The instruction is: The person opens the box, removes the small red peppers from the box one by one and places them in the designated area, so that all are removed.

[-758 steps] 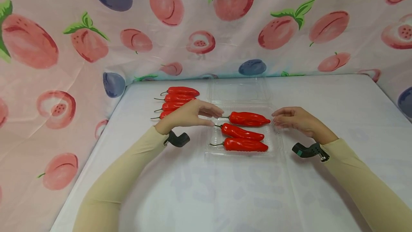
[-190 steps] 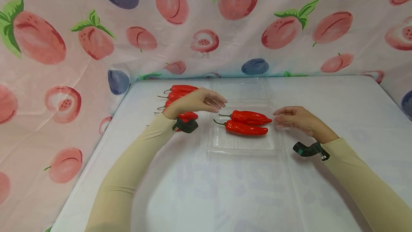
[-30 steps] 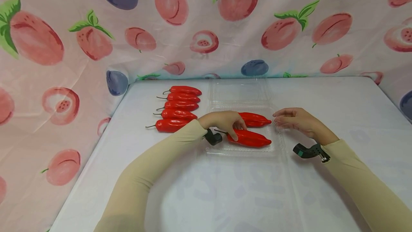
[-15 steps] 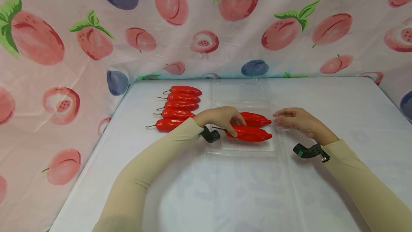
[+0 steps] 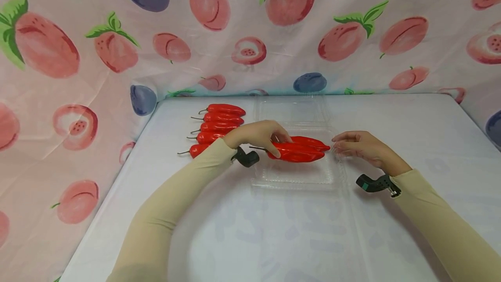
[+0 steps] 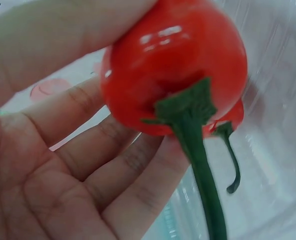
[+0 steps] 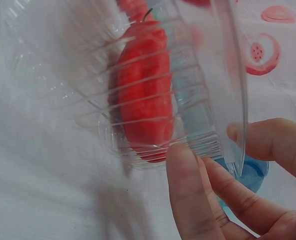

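Note:
My left hand (image 5: 260, 136) grips a long red chili pepper (image 5: 299, 156) near its stem end, over the clear plastic clamshell container (image 5: 297, 179). In the left wrist view, the held pepper (image 6: 183, 65) shows its green stem toward the camera, between thumb and fingers. Behind it, a second red pepper (image 5: 313, 142) lies in the container, partly covered in the head view. At the container's right side, my right hand (image 5: 362, 149) pinches the rim (image 7: 235, 150) between thumb and fingers. Through the ribbed wall in the right wrist view, a pepper (image 7: 146, 95) shows red.
To the left, several red peppers (image 5: 225, 109) lie in a row on the white table (image 5: 274, 238), stems pointing left, the nearest partly behind my left forearm. The container's lid (image 5: 291, 110) is folded back toward the fruit-patterned cloth (image 5: 282, 64).
Over the last second, my left hand has carried the pepper back and slightly left. Three peppers lay in the container at first, then two; the left row has grown. My right hand has stayed put.

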A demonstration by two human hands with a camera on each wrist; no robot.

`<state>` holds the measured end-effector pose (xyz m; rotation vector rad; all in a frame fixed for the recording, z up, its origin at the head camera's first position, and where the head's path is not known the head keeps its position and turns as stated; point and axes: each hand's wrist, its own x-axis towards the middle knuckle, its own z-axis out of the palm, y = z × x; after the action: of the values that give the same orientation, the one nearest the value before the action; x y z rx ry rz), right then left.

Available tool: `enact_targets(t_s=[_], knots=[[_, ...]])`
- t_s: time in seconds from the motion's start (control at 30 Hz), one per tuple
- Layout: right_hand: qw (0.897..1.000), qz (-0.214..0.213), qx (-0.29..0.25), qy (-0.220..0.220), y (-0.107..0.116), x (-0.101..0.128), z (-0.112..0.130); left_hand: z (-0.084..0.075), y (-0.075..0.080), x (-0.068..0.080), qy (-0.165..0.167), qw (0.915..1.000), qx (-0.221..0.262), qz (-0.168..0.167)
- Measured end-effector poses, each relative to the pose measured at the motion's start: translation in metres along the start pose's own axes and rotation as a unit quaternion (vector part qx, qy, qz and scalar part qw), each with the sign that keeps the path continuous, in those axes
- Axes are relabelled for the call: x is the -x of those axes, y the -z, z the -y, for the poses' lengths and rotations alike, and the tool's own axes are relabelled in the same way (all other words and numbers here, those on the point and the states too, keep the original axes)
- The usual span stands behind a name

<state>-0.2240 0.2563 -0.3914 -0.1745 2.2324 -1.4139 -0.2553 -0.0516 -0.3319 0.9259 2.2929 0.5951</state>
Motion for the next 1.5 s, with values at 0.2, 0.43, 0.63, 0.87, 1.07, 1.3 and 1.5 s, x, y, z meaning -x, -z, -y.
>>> enact_targets(t_s=[0.2,0.43,0.63,0.87,1.07,1.3,1.5], knots=[[1.000,0.004,-0.003,0.001,0.000,-0.001,0.001,0.003,0.010,0.010,0.008,0.9999,-0.010,-0.007],[1.000,0.005,0.000,0.004,-0.002,0.000,0.002,0.011,0.017,0.022,0.023,0.9995,0.000,-0.020],[1.000,0.005,0.000,0.003,-0.002,-0.001,0.001,0.018,0.024,0.034,0.029,0.9990,-0.001,-0.033],[1.000,0.003,0.001,0.003,-0.001,-0.002,0.000,0.026,0.032,0.049,0.040,0.9983,-0.015,-0.040],[1.000,0.003,0.005,-0.003,-0.001,-0.001,0.001,0.031,0.039,0.062,0.056,0.9966,-0.027,-0.055],[1.000,0.004,0.006,-0.004,0.000,-0.001,0.001,0.040,0.048,0.078,0.064,0.9961,-0.015,-0.059],[1.000,0.006,0.002,-0.003,-0.001,-0.002,0.000,0.049,0.056,0.090,0.054,0.9964,-0.015,-0.063]])
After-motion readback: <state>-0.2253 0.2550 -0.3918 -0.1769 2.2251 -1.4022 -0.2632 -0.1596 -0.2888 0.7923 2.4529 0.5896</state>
